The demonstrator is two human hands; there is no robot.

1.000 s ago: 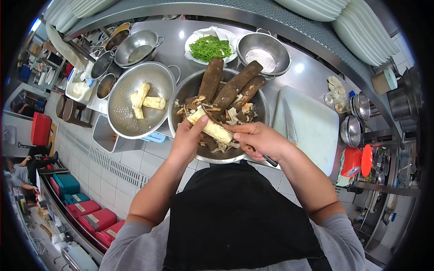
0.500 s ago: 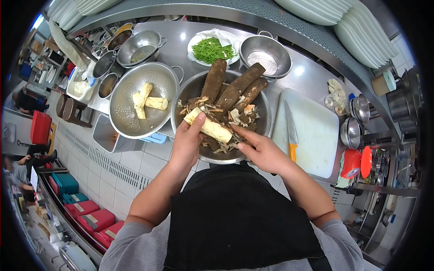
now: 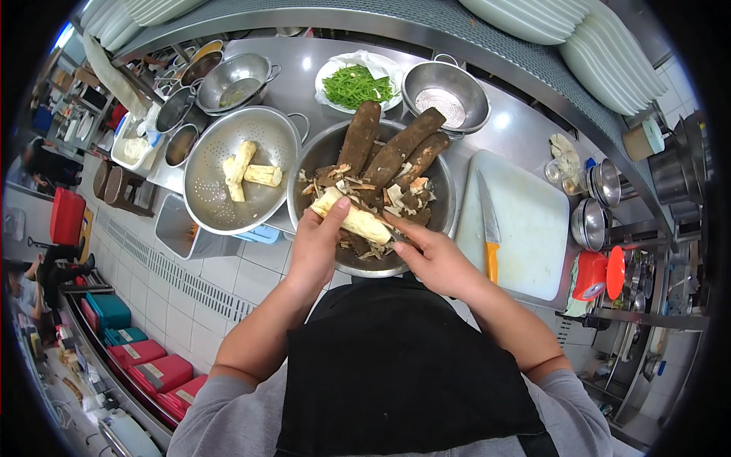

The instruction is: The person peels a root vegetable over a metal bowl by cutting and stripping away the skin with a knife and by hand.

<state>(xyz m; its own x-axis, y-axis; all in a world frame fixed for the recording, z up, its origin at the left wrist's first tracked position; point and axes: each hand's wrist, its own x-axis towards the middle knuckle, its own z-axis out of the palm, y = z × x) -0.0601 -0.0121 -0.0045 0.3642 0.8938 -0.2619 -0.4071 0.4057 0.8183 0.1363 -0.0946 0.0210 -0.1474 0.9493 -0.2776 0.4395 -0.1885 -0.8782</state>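
My left hand (image 3: 318, 242) is closed round a pale yellow peeled root (image 3: 358, 221), thumb on top, held slantwise over a steel bowl (image 3: 303, 156). At the root's right end is my right hand (image 3: 432, 255), its fingers closed on a small dark tool mostly hidden by the hand. Several thick brown unpeeled roots (image 3: 400, 156) lean in the bowl, with peel scraps (image 3: 403, 199) heaped around them. Pale peeled pieces (image 3: 241, 169) lie in the steel colander (image 3: 204, 190) to the left of the bowl.
A knife (image 3: 491, 228) with a yellow handle lies on a white cutting board (image 3: 529, 236) at right. Behind the bowl are a plate of cut greens (image 3: 352, 86) and a steel strainer (image 3: 474, 91). A metal shelf (image 3: 365, 23) with stacked plates overhangs the counter.
My right hand has moved slightly up and left against the root's end. The peeled root has turned a little in my left hand.
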